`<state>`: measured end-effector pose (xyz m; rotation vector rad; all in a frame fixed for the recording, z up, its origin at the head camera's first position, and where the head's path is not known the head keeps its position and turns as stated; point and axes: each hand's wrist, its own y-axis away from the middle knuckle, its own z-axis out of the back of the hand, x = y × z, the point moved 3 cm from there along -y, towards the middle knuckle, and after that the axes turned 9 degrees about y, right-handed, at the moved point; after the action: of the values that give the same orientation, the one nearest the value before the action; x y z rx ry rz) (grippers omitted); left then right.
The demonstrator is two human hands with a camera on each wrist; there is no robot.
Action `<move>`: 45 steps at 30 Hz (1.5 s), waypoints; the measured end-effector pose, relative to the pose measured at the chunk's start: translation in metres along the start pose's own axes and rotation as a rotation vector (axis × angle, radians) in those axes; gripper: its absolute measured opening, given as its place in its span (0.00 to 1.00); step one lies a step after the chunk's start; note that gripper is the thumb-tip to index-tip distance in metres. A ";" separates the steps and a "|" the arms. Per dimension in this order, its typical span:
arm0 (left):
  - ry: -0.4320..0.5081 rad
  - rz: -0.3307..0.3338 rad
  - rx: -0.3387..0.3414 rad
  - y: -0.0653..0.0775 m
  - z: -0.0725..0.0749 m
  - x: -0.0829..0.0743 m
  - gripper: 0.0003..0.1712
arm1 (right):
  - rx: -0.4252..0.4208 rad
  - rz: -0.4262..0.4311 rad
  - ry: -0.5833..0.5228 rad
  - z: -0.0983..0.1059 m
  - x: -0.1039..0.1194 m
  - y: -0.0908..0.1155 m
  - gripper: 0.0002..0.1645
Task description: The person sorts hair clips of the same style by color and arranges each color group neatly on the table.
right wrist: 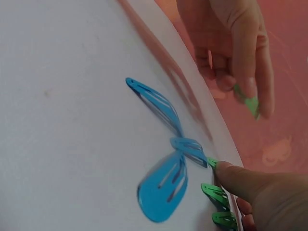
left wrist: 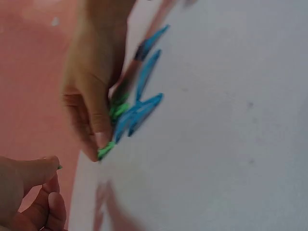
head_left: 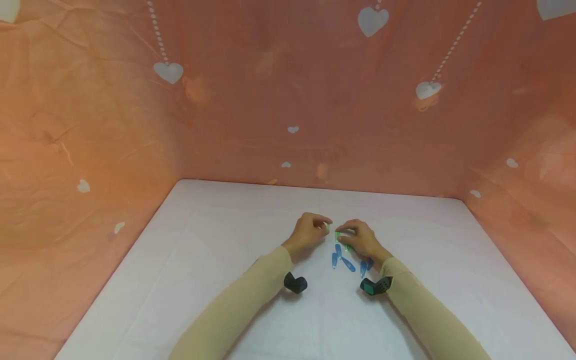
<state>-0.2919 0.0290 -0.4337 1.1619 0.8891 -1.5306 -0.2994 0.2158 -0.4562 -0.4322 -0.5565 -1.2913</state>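
My left hand (head_left: 309, 232) pinches a green snap hair clip (right wrist: 251, 104) between thumb and fingertips, raised over the white table. Just to its right, my right hand (head_left: 362, 240) has thumb and finger on another green hair clip (left wrist: 106, 150), down by the blue ones. Two more green hair clips (right wrist: 215, 194) lie under the right hand, partly covered by it in the head view. Several blue snap hair clips (head_left: 348, 264) lie on the table, some touching end to end, and a blue pair (head_left: 363, 268) sits close to the right wrist.
The white table (head_left: 202, 225) is bordered by a pinkish-orange cloth backdrop (head_left: 243, 115) with white hearts, at the back and both sides. A black wrist camera (head_left: 295, 283) juts from the left sleeve, another black camera (head_left: 376, 286) from the right.
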 end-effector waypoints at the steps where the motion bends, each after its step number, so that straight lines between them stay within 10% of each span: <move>1: 0.026 0.002 0.001 0.001 0.002 -0.001 0.16 | 0.000 0.000 0.000 0.000 0.000 0.000 0.16; 25: 0.179 -0.079 -0.184 0.007 0.074 0.002 0.16 | 0.014 -0.015 -0.033 -0.001 -0.002 0.000 0.15; 45: 0.152 -0.009 -0.173 0.015 0.119 0.029 0.19 | -0.022 0.041 0.008 -0.003 -0.004 -0.001 0.14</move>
<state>-0.3079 -0.0937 -0.4285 1.1601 1.1075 -1.3567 -0.3009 0.2169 -0.4610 -0.4550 -0.5245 -1.2600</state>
